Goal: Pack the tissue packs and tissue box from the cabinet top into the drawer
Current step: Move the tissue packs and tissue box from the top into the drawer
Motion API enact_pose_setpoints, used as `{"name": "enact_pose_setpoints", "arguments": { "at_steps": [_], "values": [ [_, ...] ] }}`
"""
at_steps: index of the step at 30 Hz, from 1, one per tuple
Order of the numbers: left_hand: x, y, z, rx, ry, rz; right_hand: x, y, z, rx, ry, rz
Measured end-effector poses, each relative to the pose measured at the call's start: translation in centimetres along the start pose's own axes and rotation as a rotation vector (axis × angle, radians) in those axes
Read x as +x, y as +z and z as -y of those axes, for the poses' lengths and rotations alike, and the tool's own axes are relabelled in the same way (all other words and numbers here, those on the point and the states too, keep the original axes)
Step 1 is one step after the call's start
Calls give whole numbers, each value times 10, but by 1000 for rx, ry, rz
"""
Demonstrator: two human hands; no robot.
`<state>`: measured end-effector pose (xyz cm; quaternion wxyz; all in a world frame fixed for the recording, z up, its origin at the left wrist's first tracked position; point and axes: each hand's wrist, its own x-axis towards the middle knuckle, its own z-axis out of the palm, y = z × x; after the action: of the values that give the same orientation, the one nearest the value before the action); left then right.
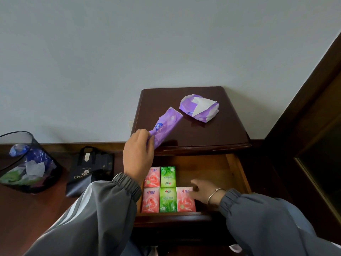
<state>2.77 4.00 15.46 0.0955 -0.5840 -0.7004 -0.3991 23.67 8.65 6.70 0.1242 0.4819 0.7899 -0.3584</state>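
Tissue pack (pixel 166 124) pinched by its end in my left hand (pixel 138 154) above the drawer (pixel 237 174): light, squashy, slick; mid-body hold likely surer. Right hand (pixel 203 191) loose on pink pack (pixel 185 202) inside.

Grey white-striped sleeves (pixel 103 209), elastic cuffs (pixel 127 183), silver bangle (pixel 215 194)

A: Where does the single view look from?
B: From the person's head, facing forward and down (wide-angle), close over the open drawer (pixel 203 170); the cabinet (pixel 212 133) stands just beyond, and the wall (pixel 166 43) fills the upper half.
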Motion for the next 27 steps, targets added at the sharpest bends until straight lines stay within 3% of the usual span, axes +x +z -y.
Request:
{"name": "enact_pose_setpoints", "arguments": {
  "at_steps": [1,3,5,7,10,14,17,23,27],
  "values": [
    [-1,-1,-2,22,62,6,-4,-8,0,130,40,-61],
    [-4,-2,-7,65,199,41,-17,-34,1,624,75,-185],
    [-9,-1,-12,66,393,96,-28,-65,-3,1142,75,-149],
    [-17,1,-17,40,646,129,-39,-96,-12,1392,82,-61],
    [-28,8,-26,14,942,129,-56,-112,-27,1340,133,3],
    [-33,19,-34,-24,1091,140,-67,-93,-52,1190,138,-43],
    [-20,29,-37,112,982,207,-74,-87,-71,1257,177,-180],
    [43,77,-55,202,334,469,-88,-93,-103,1473,253,-496],
    [81,132,-85,189,188,507,-102,-96,-119,1559,189,-562]
  ]
}}
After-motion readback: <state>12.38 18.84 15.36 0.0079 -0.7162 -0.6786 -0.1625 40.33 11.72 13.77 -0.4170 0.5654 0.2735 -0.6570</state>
